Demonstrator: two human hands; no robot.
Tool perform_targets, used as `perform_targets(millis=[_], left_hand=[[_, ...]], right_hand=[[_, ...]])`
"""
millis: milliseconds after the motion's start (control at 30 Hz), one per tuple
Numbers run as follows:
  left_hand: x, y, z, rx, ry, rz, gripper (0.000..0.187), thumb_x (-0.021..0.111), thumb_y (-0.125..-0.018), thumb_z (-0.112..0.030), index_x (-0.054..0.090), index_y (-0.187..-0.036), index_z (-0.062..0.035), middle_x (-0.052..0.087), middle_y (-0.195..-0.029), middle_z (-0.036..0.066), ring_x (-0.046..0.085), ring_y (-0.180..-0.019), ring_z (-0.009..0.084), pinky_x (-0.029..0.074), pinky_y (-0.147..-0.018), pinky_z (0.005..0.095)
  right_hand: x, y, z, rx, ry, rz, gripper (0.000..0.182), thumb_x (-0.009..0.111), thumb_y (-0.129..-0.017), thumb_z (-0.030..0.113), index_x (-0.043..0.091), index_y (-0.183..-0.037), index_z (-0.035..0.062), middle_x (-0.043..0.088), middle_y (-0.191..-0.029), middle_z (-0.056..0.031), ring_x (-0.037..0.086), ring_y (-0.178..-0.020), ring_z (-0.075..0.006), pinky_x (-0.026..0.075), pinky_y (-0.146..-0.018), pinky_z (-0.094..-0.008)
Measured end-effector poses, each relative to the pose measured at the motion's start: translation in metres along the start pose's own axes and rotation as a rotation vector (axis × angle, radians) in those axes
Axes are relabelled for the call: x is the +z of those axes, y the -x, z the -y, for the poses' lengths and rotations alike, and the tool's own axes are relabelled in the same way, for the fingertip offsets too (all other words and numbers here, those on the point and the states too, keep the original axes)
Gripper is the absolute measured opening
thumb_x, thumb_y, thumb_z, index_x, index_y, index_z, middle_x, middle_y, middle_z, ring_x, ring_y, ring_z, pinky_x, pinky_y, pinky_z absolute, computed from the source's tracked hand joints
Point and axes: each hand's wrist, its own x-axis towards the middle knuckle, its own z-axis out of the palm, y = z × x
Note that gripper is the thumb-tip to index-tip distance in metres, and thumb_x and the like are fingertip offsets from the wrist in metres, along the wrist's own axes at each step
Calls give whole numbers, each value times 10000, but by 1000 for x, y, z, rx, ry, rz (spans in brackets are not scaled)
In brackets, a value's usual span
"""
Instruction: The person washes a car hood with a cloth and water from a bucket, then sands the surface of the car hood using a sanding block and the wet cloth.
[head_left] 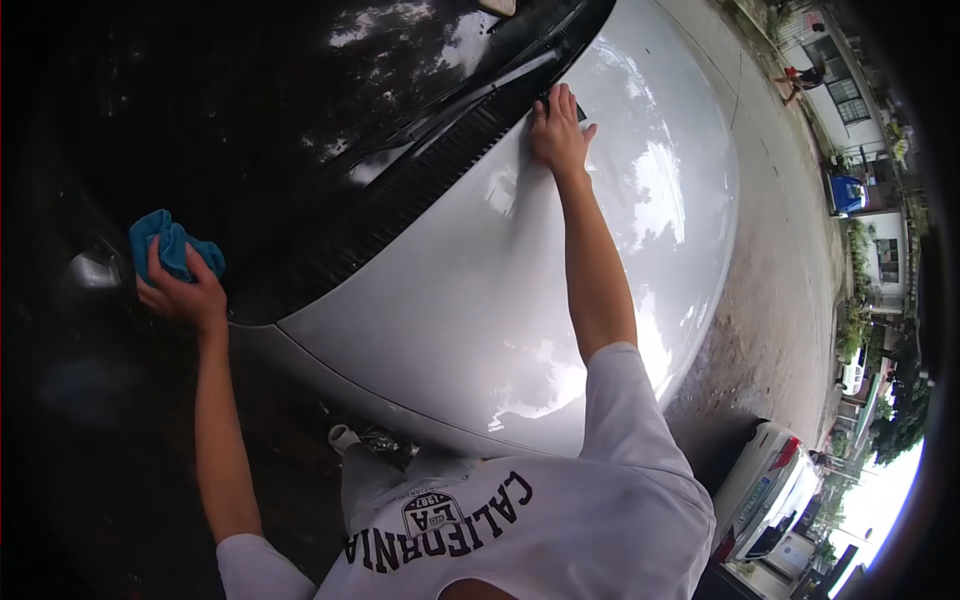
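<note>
Left hand (180, 290) grips a blue cloth (172, 245) at the windscreen's (250, 110) corner; right hand (558, 132) lies open, flat on the white bonnet's (520, 290) rear edge.

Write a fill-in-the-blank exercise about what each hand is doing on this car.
1. The left hand grips a bunched cloth whose colour is ____.
2. The right hand rests flat on the car's silver ____, beside the black cowl grille.
3. The windshield above the grille looks dark and ____ trees and sky.
4. The word printed on the person's white shirt is ____.

Missing words: blue; hood; reflects; California
</note>
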Motion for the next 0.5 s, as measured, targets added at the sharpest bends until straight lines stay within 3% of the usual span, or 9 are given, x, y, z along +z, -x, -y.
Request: perform_targets(millis=[100, 200, 367, 500], left_hand=[[-3, 0, -2, 0, -7, 0, 457, 655, -909, -325, 530, -1326, -184, 524, -1237, 185, 522, -1114, 402, 413, -932, 515], [-1, 1, -6, -28, -36, 12, 437, 654, -917, -307, 542, -1314, -162, 547, -1216, 196, 538, -1082, 413, 427, -913, 509], [-2, -2, -7, 20, -62, -19, 424, 648, -921, -312, 553, -1305, -159, 559, -1179, 198, 547, -1059, 414, 430, -912, 501], [6, -1, 2, 9, -81, -28, 436, 648, -906, -315, 556, -1295, -140, 548, -1204, 198, 539, -1064, 407, 416, -916, 504]], right_hand=[[18, 33, 9, -78, 26, -94, 622, 462, -1000, 406, 364, -1490, 36, 348, -1569, -128, 305, -1462, -279, 181, -1117, -689], [6, 97, 22, -137, -20, -6, 637, 506, -974, 394, 364, -1505, 73, 335, -1582, -96, 292, -1472, -260, 157, -1128, -688], [5, -18, -12, 12, -60, -98, 508, 395, -1033, 358, 448, -1443, 62, 406, -1535, -89, 354, -1431, -271, 217, -1095, -697], [7, 70, 8, -115, -106, 0, 567, 484, -992, 343, 395, -1488, 83, 343, -1577, -67, 307, -1463, -243, 168, -1129, -685]])
